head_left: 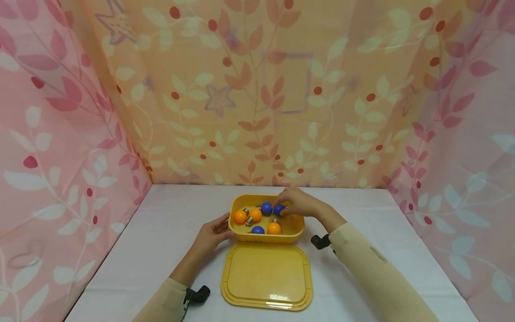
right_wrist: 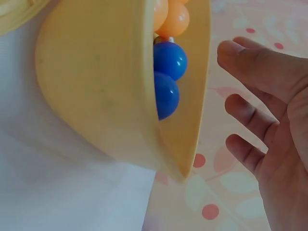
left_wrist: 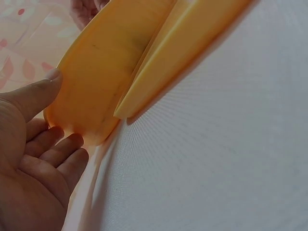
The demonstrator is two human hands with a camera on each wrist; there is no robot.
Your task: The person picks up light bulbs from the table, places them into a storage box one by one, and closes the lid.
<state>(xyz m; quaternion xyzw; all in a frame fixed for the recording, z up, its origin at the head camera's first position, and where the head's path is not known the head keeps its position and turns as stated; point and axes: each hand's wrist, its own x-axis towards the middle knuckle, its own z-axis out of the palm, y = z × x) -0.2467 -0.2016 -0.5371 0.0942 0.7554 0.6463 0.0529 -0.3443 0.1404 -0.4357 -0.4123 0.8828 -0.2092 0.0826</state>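
A yellow plastic box holds three orange bulbs and three blue bulbs, with some silvery screw bases showing. At the box's left end, my left hand rests its thumb and relaxed fingertips against the outer wall; the left wrist view shows the thumb near the rim. My right hand hovers over the box's right side, nearest a blue bulb. From the right wrist, thumb and fingers are spread apart, holding nothing, with a gap to the blue bulbs.
The yellow lid lies flat on the white tablecloth, just in front of the box. Behind the table hangs an orange leaf-patterned cloth, and pink patterned cloths stand on both sides.
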